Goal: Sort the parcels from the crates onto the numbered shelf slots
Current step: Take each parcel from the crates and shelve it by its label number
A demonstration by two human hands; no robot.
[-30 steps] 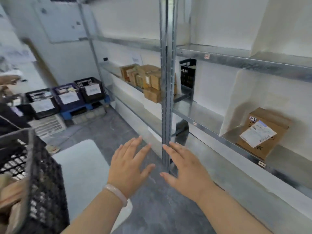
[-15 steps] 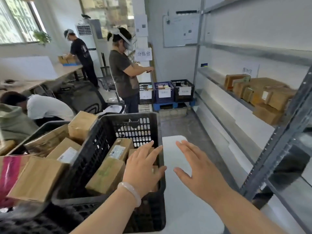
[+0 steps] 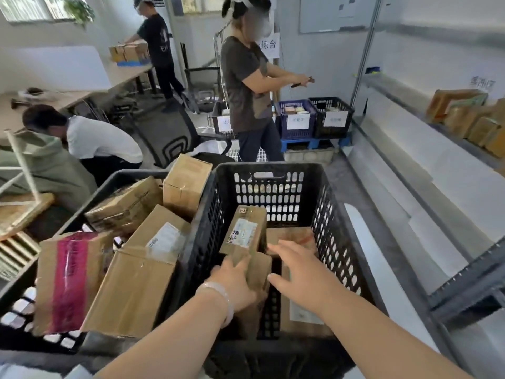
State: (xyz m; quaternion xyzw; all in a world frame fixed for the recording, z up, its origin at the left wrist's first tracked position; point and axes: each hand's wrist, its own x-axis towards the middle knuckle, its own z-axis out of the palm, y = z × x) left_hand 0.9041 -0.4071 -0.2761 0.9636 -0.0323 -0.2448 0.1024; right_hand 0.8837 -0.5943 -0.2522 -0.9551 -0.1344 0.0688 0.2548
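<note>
A black perforated crate (image 3: 276,173) stands right in front of me with brown cardboard parcels inside. A long parcel with a white label (image 3: 244,231) leans upright in it. My left hand (image 3: 235,283) reaches into the crate and its fingers curl on the near end of a brown parcel (image 3: 259,269) below the labelled one. My right hand (image 3: 300,272) hovers beside it over the crate with fingers spread, holding nothing. A flat parcel (image 3: 297,235) lies under my right hand. The metal shelf (image 3: 410,105) with several parcels (image 3: 464,116) runs along the right wall.
A second crate (image 3: 114,179) on the left is piled with bigger boxes, one with pink tape (image 3: 68,280). One person stands ahead (image 3: 246,86), another crouches at the left (image 3: 95,140), a third works at a table (image 3: 155,42). Labelled crates (image 3: 314,119) stand on the floor at the back.
My view swung from the shelf to the crates. Both hands dropped into the black crate; my left hand now grips a parcel, my right stays open above it.
</note>
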